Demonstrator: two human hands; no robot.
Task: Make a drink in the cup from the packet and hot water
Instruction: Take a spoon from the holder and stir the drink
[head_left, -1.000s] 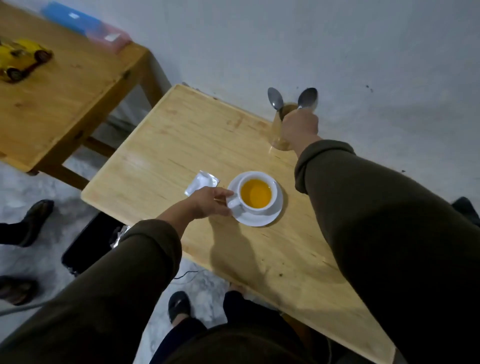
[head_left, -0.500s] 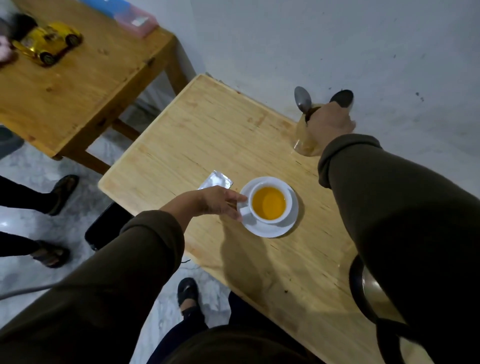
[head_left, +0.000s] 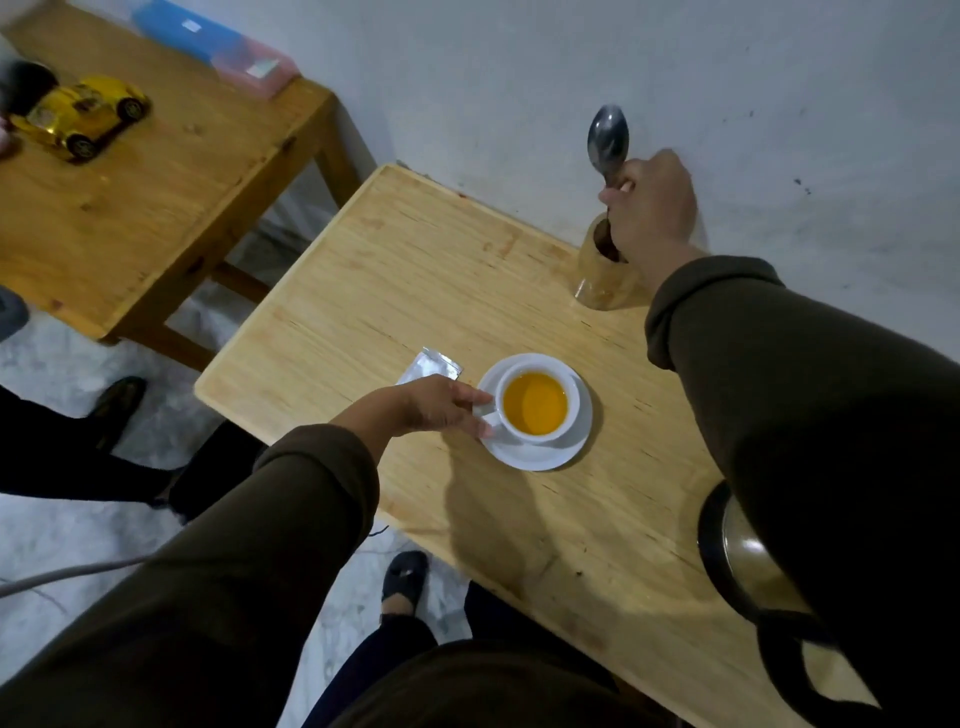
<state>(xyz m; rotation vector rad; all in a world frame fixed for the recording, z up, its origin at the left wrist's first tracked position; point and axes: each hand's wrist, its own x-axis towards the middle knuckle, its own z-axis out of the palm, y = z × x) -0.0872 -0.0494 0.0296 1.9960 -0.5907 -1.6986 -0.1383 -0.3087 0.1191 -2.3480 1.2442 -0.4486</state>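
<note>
A white cup (head_left: 536, 402) full of orange liquid stands on a white saucer (head_left: 545, 454) in the middle of the light wooden table (head_left: 415, 291). My left hand (head_left: 439, 402) grips the cup's handle. An opened silver packet (head_left: 431, 366) lies flat just behind that hand. At the back of the table my right hand (head_left: 652, 205) is closed on the handle of a metal spoon (head_left: 608, 140), whose bowl points up above a wooden holder (head_left: 602, 270). Only one spoon is visible now.
A metal kettle (head_left: 748, 561) with a black handle sits at the table's right front, partly behind my right sleeve. A second wooden table (head_left: 156, 197) at left carries a yellow toy car (head_left: 83, 117) and a blue-and-pink box (head_left: 218, 47). Another person's feet (head_left: 119, 400) stand on the floor.
My right hand has risen from the wooden holder with one spoon, lifting it up. The left hand stays on the cup handle. The view has shifted, bringing the kettle into sight.
</note>
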